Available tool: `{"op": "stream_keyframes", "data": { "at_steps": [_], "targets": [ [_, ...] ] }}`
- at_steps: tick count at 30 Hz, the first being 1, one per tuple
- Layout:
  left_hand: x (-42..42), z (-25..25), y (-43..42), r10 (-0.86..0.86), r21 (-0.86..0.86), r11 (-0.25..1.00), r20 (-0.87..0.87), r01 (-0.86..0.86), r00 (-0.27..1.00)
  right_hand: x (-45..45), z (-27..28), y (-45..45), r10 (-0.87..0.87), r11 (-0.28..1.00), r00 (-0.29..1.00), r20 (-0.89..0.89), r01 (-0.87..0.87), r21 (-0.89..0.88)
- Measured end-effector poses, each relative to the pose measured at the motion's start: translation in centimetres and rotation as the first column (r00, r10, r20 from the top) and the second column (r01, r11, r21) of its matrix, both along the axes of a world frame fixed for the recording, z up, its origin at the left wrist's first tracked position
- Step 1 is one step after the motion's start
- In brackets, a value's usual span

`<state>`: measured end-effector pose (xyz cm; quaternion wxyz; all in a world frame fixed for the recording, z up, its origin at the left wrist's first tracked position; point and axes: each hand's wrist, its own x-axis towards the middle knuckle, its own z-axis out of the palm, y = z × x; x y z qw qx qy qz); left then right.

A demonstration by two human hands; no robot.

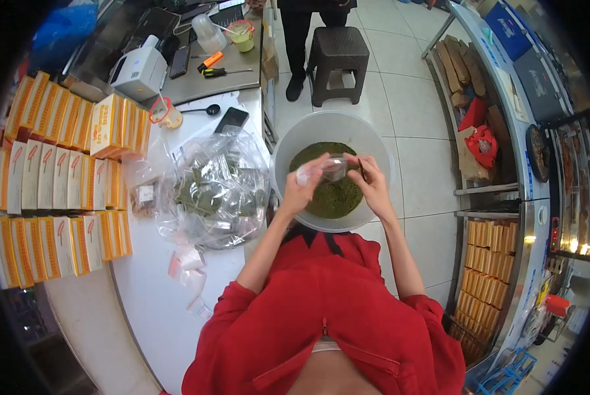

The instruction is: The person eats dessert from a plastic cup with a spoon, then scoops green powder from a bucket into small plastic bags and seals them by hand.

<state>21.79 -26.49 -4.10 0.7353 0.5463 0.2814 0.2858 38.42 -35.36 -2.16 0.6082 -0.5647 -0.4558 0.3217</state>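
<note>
A large pale round tub stands in front of me, with a green, loose, crumbly material in it. Over the tub, my left hand is closed on one side of a small clear plastic bag. On the bag's other side is my right hand, its fingers bent and pinching something thin and dark, too small to name. To the left of the tub, a big clear plastic bag on the white table holds many small packets of green material.
Stacked orange-and-white boxes line the table's left side. A phone, a cup and a black spoon lie near the big bag. Beyond the tub are a stool and a standing person. Metal shelves stand on the right.
</note>
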Motion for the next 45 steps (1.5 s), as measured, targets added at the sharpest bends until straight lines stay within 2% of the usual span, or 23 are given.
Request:
{"op": "stream_keyframes", "data": {
  "at_steps": [1, 2, 4, 5, 9, 12, 15, 18, 20, 27, 29, 30, 31, 32, 33, 34, 35, 36, 38, 39, 40, 42, 45],
  "targets": [
    [-0.2, 0.2, -0.3, -0.012, 0.045, 0.999, -0.026, 0.013, 1.0, -0.1, -0.7, 0.6, -0.063, 0.995, 0.989, 0.136, 0.073, -0.073],
    [-0.5, 1.0, -0.6, -0.024, 0.051, 0.998, -0.033, 0.026, 0.999, -0.7, -0.1, 0.6, -0.075, 0.994, 0.989, 0.129, 0.084, -0.067],
    [-0.9, 2.6, -0.8, 0.12, 0.151, 0.983, -0.106, -0.103, 0.987, -1.6, 1.9, 0.7, -0.101, 0.99, 0.963, 0.249, 0.122, -0.069],
    [-0.9, 2.4, -0.8, 0.283, 0.325, 0.916, -0.11, -0.235, 0.953, -2.1, 3.2, 0.5, -0.111, 0.989, 0.941, 0.319, 0.137, -0.058],
    [-3.3, 2.9, -0.8, 0.329, 0.403, 0.869, -0.035, -0.288, 0.944, -4.0, 5.2, 0.1, -0.033, 0.985, 0.963, 0.266, 0.076, -0.152],
    [-4.6, 3.3, -1.2, 0.206, 0.26, 0.949, -0.086, -0.178, 0.975, -5.0, 5.3, -0.6, -0.002, 0.978, 0.987, 0.163, 0.037, -0.208],
    [-4.8, 5.0, -1.4, 0.048, 0.141, 0.989, -0.019, -0.045, 0.999, -5.7, 6.7, -1.3, 0.007, 0.979, 0.94, 0.341, 0.063, -0.194],
    [-4.6, 6.4, -2.1, 0.026, 0.224, 0.974, -0.071, -0.01, 0.997, -6.0, 8.8, -1.5, 0.097, 0.985, 0.937, 0.336, -0.043, -0.165],
    [-4.1, 7.3, -2.4, 0.08, 0.475, 0.88, -0.125, -0.011, 0.989, -5.9, 8.8, -1.4, 0.082, 0.99, 0.941, 0.329, -0.04, -0.132],
    [-0.7, 8.8, -2.9, 0.161, 0.555, 0.831, -0.186, -0.031, 0.969, 0.6, 7.5, -0.8, 0.209, 0.977, 0.911, 0.356, -0.212, -0.032],
    [-0.7, 8.2, -3.1, 0.384, 0.662, 0.742, -0.299, -0.1, 0.873, 2.7, 6.7, -0.4, 0.348, 0.935, 0.891, 0.291, -0.352, -0.042],
    [-1.1, 8.3, -3.5, 0.512, 0.613, 0.753, -0.319, -0.239, 0.797, 3.7, 6.0, -0.4, 0.416, 0.909, 0.881, 0.225, -0.412, -0.067],
    [-1.6, 9.1, -4.1, 0.696, 0.618, 0.679, -0.37, -0.397, 0.615, 4.6, 4.4, -0.8, 0.44, 0.886, 0.817, 0.373, -0.462, -0.033],
    [-2.9, 8.7, -3.7, 0.813, 0.698, 0.531, -0.259, -0.481, 0.521, 5.9, 2.8, -0.6, 0.44, 0.855, 0.732, 0.521, -0.518, 0.007],
    [-4.0, 9.3, -3.7, 0.908, 0.809, 0.322, -0.117, -0.492, 0.402, 7.1, 2.2, -1.3, 0.454, 0.844, 0.724, 0.519, -0.536, 0.01],
    [-4.2, 10.7, -3.8, 0.979, 0.835, 0.199, -0.142, -0.513, 0.148, 8.0, 1.7, -2.3, 0.468, 0.832, 0.616, 0.634, -0.549, -0.081],
    [-5.1, 11.1, -3.3, 0.989, 0.877, 0.146, -0.145, -0.458, 0.036, 8.7, 1.3, -3.2, 0.48, 0.82, 0.491, 0.727, -0.546, -0.173],
    [-6.3, 11.0, -2.6, 0.988, 0.912, 0.095, -0.136, -0.398, -0.077, 9.4, 0.6, -3.6, 0.493, 0.809, 0.491, 0.718, -0.562, -0.171],
    [-9.0, 8.1, -0.8, 0.965, 0.943, 0.156, -0.209, -0.294, -0.158, 10.6, -0.8, -3.7, 0.691, 0.638, 0.465, 0.553, -0.752, -0.166],
    [-9.4, 6.4, -0.7, 0.935, 0.953, 0.231, -0.273, -0.196, -0.228, 10.7, -1.2, -4.0, 0.705, 0.644, 0.481, 0.521, -0.742, -0.186],
    [-8.9, 4.9, -1.2, 0.929, 0.956, 0.227, -0.27, -0.186, -0.252, 11.1, -2.4, -4.3, 0.716, 0.628, 0.475, 0.513, -0.758, -0.174],
    [-7.7, 3.7, -1.6, 0.961, 0.994, 0.079, -0.097, -0.077, -0.258, 11.6, -4.8, -3.5, 0.831, 0.478, 0.376, 0.409, -0.859, -0.183],
    [-1.7, 4.0, -4.3, 0.946, 0.841, 0.282, -0.324, -0.461, -0.012, 12.9, -4.4, -1.5, 0.86, 0.462, 0.407, 0.308, -0.878, -0.128]
  ]
}}
